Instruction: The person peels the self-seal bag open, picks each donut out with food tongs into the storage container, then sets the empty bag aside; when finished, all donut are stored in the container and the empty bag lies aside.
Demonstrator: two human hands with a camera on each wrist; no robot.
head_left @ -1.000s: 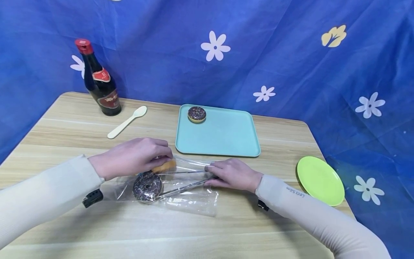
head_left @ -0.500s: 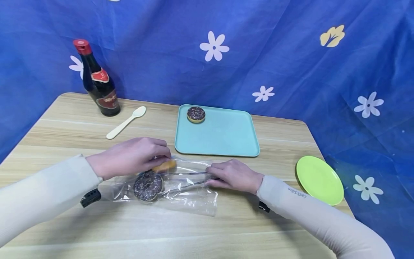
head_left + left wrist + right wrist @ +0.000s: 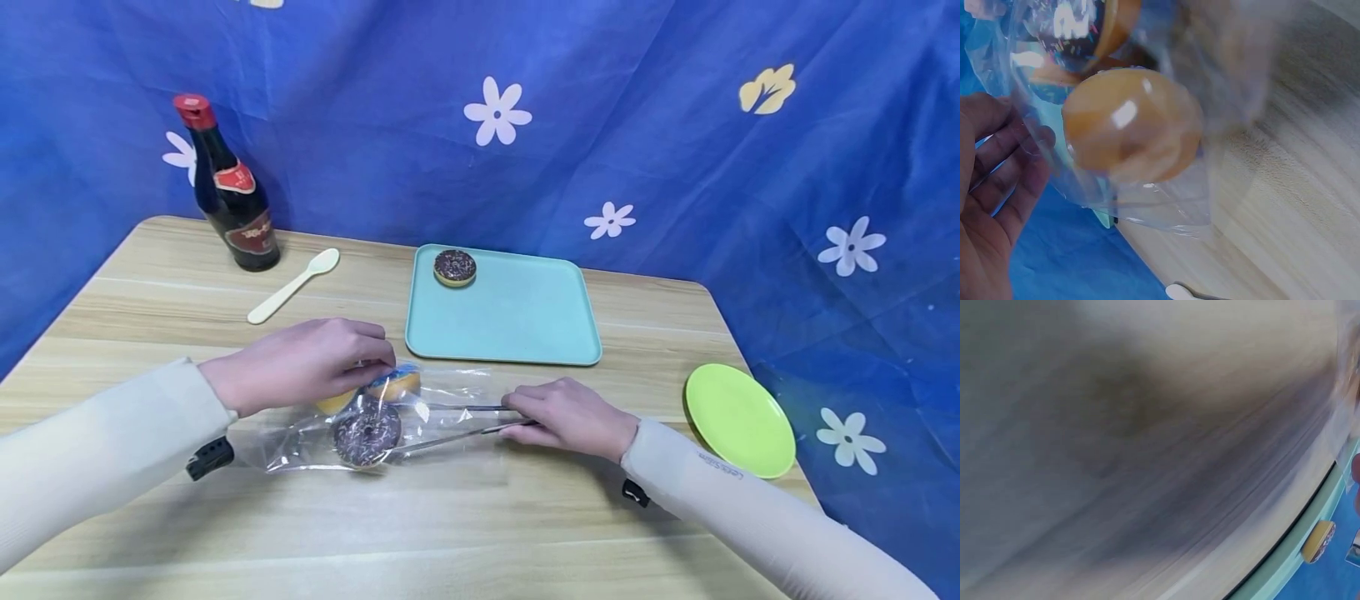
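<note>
Cloth: The background is filled by a blue cloth (image 3: pixel 637 158) printed with white flowers and pale yellow shapes.
Table: A wood-grain table (image 3: pixel 450 537) is set before it.
Sleeves: Both forearms are covered by pale sleeves (image 3: pixel 105 462), the right one marked with lettering.
Tray: A turquoise tray (image 3: pixel 517 321) is placed toward the far edge, right of the bottle.
Bag: A clear bag (image 3: pixel 300 442) is laid on its side between the hands, just in front of the tray, with donuts seen through its film.
Bottle: A dark, red-capped bottle (image 3: pixel 236 196) is stood upright at the far left.
Plate: A lime-green plate (image 3: pixel 738 421) is set near the right edge.
Left hand: The bag's film is pinched at its upper side by the curled fingers of the left hand (image 3: pixel 307 362), just beside the blue donut.
Right hand: The tongs are held near their right end in the curled fingers of the right hand (image 3: pixel 570 415).
Tongs: The metal legs of the tongs (image 3: pixel 472 407) are spread and pointed into the bag; whether a donut is gripped between them cannot be told.
Spoon: A cream spoon (image 3: pixel 292 287) is laid slantwise near the bottle.
Donuts: Inside the bag, a sprinkled dark donut (image 3: pixel 367 433) is seen at the lower leg's tip, below a blue donut (image 3: pixel 397 383); a yellow piece (image 3: pixel 336 402) is partly hidden. Another chocolate donut (image 3: pixel 454 267) is placed in the tray's far left corner.
</note>
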